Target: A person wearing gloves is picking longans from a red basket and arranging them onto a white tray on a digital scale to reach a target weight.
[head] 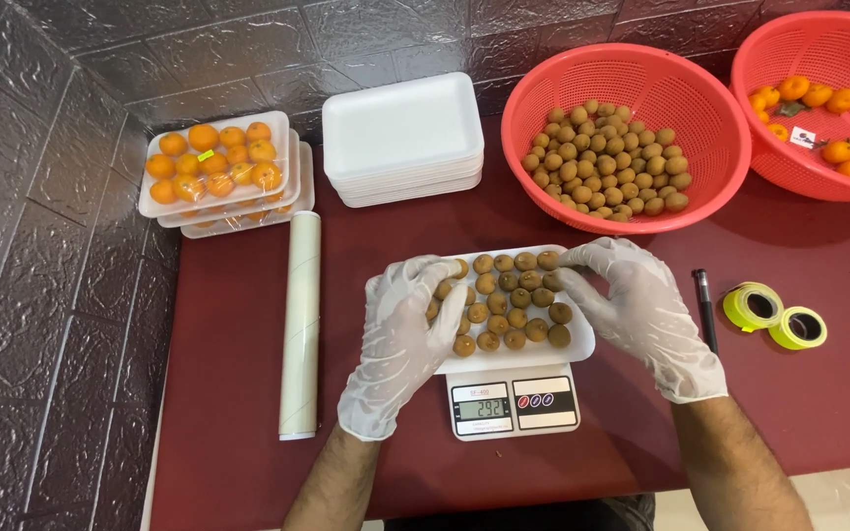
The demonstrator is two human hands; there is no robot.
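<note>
At the centre of the frame, spreading small brown fruits [510, 300] level in the white tray [582, 344] on the scale [514, 403], left hand [400, 339] and right hand [646, 315] apart, fingers loose on the fruit, likely needing weight checking next.

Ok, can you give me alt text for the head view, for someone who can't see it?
Two gloved hands, left hand and right hand, arrange small brown fruits on a white foam tray atop a digital scale. Behind it sit a red basket of more brown fruits, stacked empty trays and wrapped orange fruit trays.
</note>
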